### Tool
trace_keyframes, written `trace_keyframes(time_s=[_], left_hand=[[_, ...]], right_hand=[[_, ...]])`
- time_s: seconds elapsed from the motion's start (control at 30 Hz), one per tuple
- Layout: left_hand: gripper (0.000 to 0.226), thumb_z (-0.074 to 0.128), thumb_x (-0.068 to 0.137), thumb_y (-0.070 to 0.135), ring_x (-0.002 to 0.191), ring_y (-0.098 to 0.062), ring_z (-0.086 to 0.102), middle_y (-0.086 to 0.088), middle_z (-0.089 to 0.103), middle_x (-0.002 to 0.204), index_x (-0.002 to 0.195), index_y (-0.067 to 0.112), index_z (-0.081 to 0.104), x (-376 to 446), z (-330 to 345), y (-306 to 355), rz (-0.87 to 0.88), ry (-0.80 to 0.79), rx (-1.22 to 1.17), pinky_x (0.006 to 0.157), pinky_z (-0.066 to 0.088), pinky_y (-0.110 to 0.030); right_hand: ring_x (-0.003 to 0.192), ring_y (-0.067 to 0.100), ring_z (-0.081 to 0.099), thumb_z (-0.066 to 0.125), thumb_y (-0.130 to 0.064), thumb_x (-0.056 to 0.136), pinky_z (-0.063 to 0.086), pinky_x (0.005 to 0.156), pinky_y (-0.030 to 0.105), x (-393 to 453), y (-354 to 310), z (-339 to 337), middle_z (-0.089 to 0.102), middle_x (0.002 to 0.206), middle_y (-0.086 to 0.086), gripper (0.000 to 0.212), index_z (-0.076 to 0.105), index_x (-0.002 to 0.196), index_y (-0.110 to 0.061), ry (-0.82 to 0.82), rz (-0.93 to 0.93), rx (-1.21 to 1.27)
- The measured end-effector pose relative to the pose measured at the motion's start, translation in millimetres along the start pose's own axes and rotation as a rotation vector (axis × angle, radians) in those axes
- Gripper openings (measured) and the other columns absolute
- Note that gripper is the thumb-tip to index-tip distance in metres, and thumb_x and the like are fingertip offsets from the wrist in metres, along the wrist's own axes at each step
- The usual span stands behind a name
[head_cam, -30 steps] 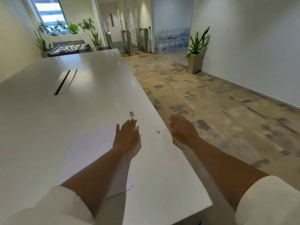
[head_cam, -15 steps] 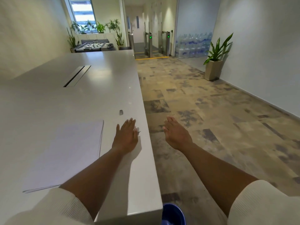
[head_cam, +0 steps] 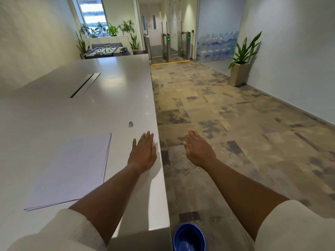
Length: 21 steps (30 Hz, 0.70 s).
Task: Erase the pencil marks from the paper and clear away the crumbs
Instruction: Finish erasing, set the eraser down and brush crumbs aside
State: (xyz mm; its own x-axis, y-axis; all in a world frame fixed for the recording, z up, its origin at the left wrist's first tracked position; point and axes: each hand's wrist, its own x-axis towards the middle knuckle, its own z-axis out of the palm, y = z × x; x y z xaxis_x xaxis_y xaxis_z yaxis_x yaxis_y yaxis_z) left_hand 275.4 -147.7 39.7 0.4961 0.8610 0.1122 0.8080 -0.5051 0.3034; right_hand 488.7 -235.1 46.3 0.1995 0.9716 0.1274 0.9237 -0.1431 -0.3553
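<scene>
The white tabletop (head_cam: 54, 124) carries a thin stack of paper (head_cam: 68, 169) lying flat at its near left, well apart from the right edge, and such sheets look light, limp and apt to slide, so I would pin them flat rather than pinch a corner. The left hand (head_cam: 143, 153) rests palm-down at that right edge, fingers (head_cam: 147, 137) straight and pressed together, while the right hand (head_cam: 199, 151) hangs just off the edge over the floor, fingers extended and gripping nothing (perhaps cupped to catch). Farthest and smallest, the eraser (head_cam: 130, 124) sits beyond the left hand; crumbs are too small to tell.
</scene>
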Motion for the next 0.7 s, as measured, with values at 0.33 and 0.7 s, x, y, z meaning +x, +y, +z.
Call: trace_keyframes(time_s=[0.33, 0.7], left_hand=[[0.056, 0.018, 0.112, 0.036, 0.158, -0.016, -0.008, 0.001, -0.001, 0.172, 0.165, 0.019, 0.009, 3.5, -3.5, 1.2, 0.041, -0.011, 0.029, 0.125, -0.010, -0.039], [0.055, 0.021, 0.113, 0.030, 0.158, -0.017, -0.006, -0.003, 0.004, 0.172, 0.164, 0.014, 0.013, 14.9, 15.4, 58.3, 0.119, 0.008, -0.069, 0.125, -0.006, -0.033]], right_hand=[[0.152, 0.015, 0.000, 0.025, -0.033, 0.107, 0.014, 0.122, 0.037, -3.3, 0.5, -10.2, 0.008, 0.165, 0.004, 0.052, 0.024, 0.154, -0.010, 0.030, 0.038, -0.020], [0.152, 0.015, -0.002, 0.026, -0.033, 0.107, 0.013, 0.122, 0.037, -10.4, 38.5, -23.8, 0.005, 0.165, 0.004, 0.054, 0.021, 0.155, -0.010, 0.035, 0.039, -0.024]])
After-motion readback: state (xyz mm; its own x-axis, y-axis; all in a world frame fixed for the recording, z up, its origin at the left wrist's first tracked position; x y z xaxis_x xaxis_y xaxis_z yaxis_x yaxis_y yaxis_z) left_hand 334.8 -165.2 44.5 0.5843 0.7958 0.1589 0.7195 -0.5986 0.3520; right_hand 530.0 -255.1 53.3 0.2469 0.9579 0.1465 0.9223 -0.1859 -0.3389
